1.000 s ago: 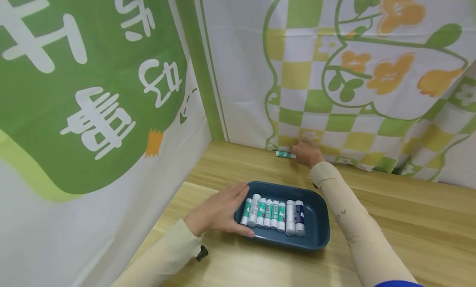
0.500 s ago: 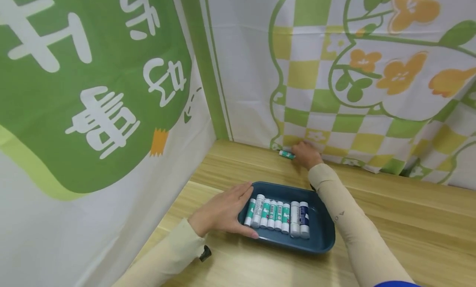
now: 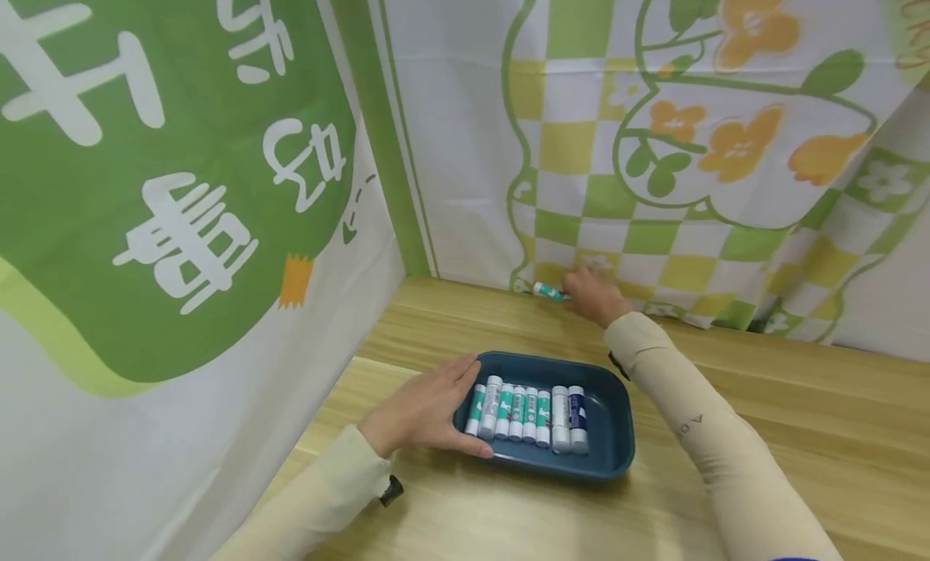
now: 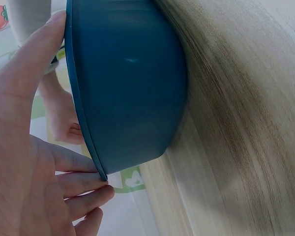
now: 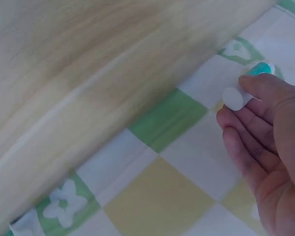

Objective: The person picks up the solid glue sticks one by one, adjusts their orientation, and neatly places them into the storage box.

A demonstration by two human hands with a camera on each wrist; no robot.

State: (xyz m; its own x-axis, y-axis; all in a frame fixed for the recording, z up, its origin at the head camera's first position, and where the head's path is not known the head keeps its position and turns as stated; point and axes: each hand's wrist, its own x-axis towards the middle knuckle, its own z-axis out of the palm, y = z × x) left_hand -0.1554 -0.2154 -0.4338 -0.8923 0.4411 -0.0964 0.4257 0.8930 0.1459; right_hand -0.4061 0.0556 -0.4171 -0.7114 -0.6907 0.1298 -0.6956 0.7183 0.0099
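Note:
In the head view a dark blue plastic tray (image 3: 613,432) sits on the wooden table. A row of glue sticks (image 3: 517,416), mostly white with green labels and one dark blue, lies inside it. My left hand (image 3: 429,408) spans the tray's left end, thumb at the front rim and fingers at the back corner. The left wrist view has the hand's nearly straight fingers touching the tray's rim (image 4: 77,93). Near the back wall, my right hand (image 3: 596,296) pinches a small green-and-white glue stick (image 5: 233,98) between thumb and fingers; its white end faces the right wrist camera.
A checked cloth (image 3: 603,214) with flower prints hangs along the back edge of the table. At the left hangs a green and white printed cloth (image 3: 218,222). Wooden tabletop (image 3: 763,399) extends right of the tray.
The glue stick in my right hand has tilted, its far end raised to the upper left. My left hand stays at the tray. The head view has shifted slightly.

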